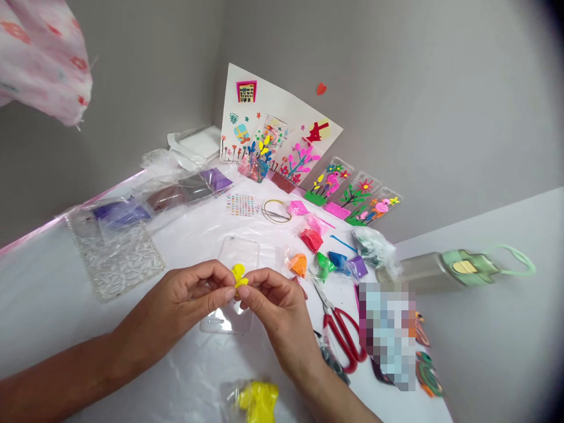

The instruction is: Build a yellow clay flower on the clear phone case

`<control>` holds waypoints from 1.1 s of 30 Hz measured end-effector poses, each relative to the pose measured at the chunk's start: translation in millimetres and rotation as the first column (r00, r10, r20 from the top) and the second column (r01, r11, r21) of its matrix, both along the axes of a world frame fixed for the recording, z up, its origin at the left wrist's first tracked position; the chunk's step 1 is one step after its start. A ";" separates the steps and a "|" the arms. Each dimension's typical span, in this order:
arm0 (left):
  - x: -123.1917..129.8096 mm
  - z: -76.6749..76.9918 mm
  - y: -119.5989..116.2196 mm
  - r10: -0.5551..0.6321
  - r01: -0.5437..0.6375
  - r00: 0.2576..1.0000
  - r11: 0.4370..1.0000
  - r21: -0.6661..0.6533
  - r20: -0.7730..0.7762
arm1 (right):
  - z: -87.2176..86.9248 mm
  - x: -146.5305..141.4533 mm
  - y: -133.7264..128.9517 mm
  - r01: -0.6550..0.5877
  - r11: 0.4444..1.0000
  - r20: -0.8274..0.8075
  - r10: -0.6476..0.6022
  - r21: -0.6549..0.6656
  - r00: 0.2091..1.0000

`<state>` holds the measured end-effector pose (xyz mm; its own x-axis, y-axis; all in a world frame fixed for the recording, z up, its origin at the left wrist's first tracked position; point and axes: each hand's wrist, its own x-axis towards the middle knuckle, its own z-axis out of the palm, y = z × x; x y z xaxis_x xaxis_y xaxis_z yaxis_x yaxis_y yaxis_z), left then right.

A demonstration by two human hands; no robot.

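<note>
A small lump of yellow modelling clay (238, 271) is pinched between both hands over the table. My left hand (194, 294) is closed on it from the left, thumb and forefinger pressed to the clay. From the right, my right hand (275, 299) also grips it with thumb and fingertips. Under the hands lies a clear phone case (244, 249), partly covered by them. Nearer to me, a plastic bag holds a bigger piece of yellow clay (262, 402).
Red-handled scissors (339, 332) lie right of my hands. Bagged clay pieces, including orange (298, 265) and green (325, 266), sit beyond. A bottle (449, 270) lies at the right. Decorated phone cases (328, 181) and a drawn card (282, 117) lean on the wall.
</note>
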<state>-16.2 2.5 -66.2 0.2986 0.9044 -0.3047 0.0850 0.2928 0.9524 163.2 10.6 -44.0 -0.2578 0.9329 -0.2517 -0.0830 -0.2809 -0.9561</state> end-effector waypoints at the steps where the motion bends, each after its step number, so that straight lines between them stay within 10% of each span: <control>1: 0.0 0.7 0.1 -0.001 0.001 1.000 1.000 0.004 0.000 | 0.4 0.1 0.2 0.002 1.000 0.001 -0.002 0.001 1.000; 14: -20.5 -6.5 12.9 0.145 -0.099 0.965 0.973 0.207 -0.219 | -3.0 15.9 18.7 0.049 0.998 0.188 -0.056 0.040 0.980; 33: -18.8 -42.1 12.4 0.061 0.226 0.876 0.824 0.520 -0.478 | -29.6 14.2 21.5 0.089 0.994 0.289 -0.068 -0.058 0.955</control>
